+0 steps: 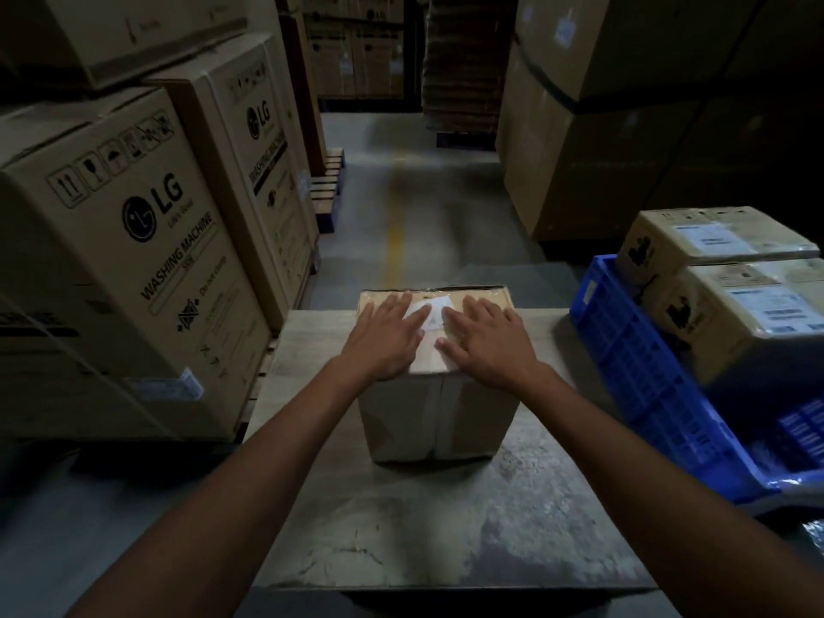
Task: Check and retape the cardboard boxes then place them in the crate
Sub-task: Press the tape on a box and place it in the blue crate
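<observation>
Forearms: both bare, reaching forward from the bottom corners over the table [401, 528] toward one box.
Table: worn grey top, scuffed and blotched nearest the camera.
Cardboard box [439, 412]: stands upright on the table beneath both palms; a taped seam runs down the near face, directly below the gap between the thumbs.
Left hand [385, 339]: flat on the box top, fingers spread apart and stretched forward — clamped on nothing, fingertips near the far edge.
Right hand [488, 343]: flat on the top too, fingers splayed, thumb pointing inward toward the left thumb.
White label [428, 314]: on the box top, between the two sets of fingers, partly under them.
Blue crate [646, 372]: well to the right of the right hand's fingers, at the table's right edge — tilted.
Boxes in crate [740, 314]: two labelled cartons, one behind the other.
Washing machine cartons [133, 243]: large, stacked, far left of the left fingers.
</observation>
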`<state>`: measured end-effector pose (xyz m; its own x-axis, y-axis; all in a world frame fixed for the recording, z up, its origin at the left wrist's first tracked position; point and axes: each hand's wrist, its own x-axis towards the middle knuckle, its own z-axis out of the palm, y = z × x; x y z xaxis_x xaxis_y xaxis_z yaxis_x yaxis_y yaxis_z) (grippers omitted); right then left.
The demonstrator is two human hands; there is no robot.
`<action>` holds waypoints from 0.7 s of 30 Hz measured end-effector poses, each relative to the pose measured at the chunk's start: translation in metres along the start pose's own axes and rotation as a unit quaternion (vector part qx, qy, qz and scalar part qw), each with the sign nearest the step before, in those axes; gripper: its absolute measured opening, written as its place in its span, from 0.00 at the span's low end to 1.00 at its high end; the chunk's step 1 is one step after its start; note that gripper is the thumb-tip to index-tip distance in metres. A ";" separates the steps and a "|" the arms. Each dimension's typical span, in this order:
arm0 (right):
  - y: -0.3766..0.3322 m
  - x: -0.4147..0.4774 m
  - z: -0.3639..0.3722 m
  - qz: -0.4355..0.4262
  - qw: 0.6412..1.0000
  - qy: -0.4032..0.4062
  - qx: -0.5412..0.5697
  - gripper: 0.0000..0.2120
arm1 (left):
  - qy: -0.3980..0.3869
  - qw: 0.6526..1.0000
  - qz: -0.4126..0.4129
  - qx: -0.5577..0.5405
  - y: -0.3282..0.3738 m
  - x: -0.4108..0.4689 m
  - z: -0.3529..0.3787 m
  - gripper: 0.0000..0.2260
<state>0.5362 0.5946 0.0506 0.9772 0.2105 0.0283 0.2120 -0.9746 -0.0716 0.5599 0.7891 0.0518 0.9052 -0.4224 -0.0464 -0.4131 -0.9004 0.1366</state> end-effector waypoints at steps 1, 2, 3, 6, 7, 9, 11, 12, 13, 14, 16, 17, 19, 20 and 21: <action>0.002 0.003 -0.003 -0.010 1.000 0.004 -0.012 0.27 | 0.009 1.000 0.007 0.003 -0.002 0.000 -0.001 0.23; 0.005 0.005 -0.006 -0.018 1.000 0.011 -0.024 0.26 | 0.020 1.000 0.010 0.007 -0.002 -0.001 -0.002 0.23; 0.008 0.006 -0.008 -0.021 0.999 0.020 -0.028 0.24 | 0.027 1.000 0.009 0.010 -0.003 -0.003 -0.001 0.23; 0.013 -0.001 -0.006 -0.014 0.999 0.049 -0.007 0.22 | 0.034 0.999 -0.015 0.006 0.002 -0.010 0.003 0.26; 0.012 -0.004 -0.003 -0.005 0.998 0.058 -0.002 0.23 | 0.040 0.999 -0.030 -0.003 0.004 -0.011 0.005 0.28; 0.010 -0.012 0.003 0.053 0.995 0.071 0.041 0.31 | 0.064 0.992 -0.089 -0.055 0.008 -0.013 0.008 0.31; 0.010 -0.019 0.004 0.154 0.977 0.070 0.134 0.40 | 0.102 0.959 -0.199 -0.176 0.012 -0.017 0.006 0.33; 0.010 -0.022 0.003 0.196 0.961 0.063 0.186 0.42 | 0.112 0.926 -0.249 -0.260 0.011 -0.020 0.005 0.32; 0.010 -0.025 0.002 0.228 0.943 0.059 0.237 0.43 | 0.117 0.889 -0.279 -0.343 0.009 -0.022 0.004 0.32; 0.010 -0.029 0.000 0.251 0.923 0.061 0.285 0.42 | 0.120 0.855 -0.287 -0.414 0.005 -0.025 0.005 0.30; 0.011 -0.038 -0.001 0.282 0.884 0.077 0.365 0.39 | 0.123 0.810 -0.276 -0.503 0.001 -0.033 0.004 0.27; 0.011 -0.042 -0.003 0.286 0.872 0.083 0.389 0.37 | 0.130 0.794 -0.267 -0.531 0.002 -0.037 0.003 0.25; 0.011 -0.049 -0.003 0.279 0.862 0.090 0.414 0.37 | 0.156 0.768 -0.260 -0.563 0.004 -0.043 0.004 0.19; 0.010 -0.053 -0.003 0.275 0.858 0.096 0.424 0.37 | 0.168 0.760 -0.261 -0.571 0.006 -0.045 0.004 0.17; 0.009 -0.056 -0.003 0.271 0.852 0.106 0.435 0.36 | 0.178 0.751 -0.263 -0.579 0.006 -0.048 0.003 0.16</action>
<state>0.4832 0.5742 0.0515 0.9300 -0.3609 -0.0705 -0.2502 -0.4806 -0.8405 0.5140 0.8040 0.0521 0.9671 0.2004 -0.1565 0.1885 -0.1518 0.9703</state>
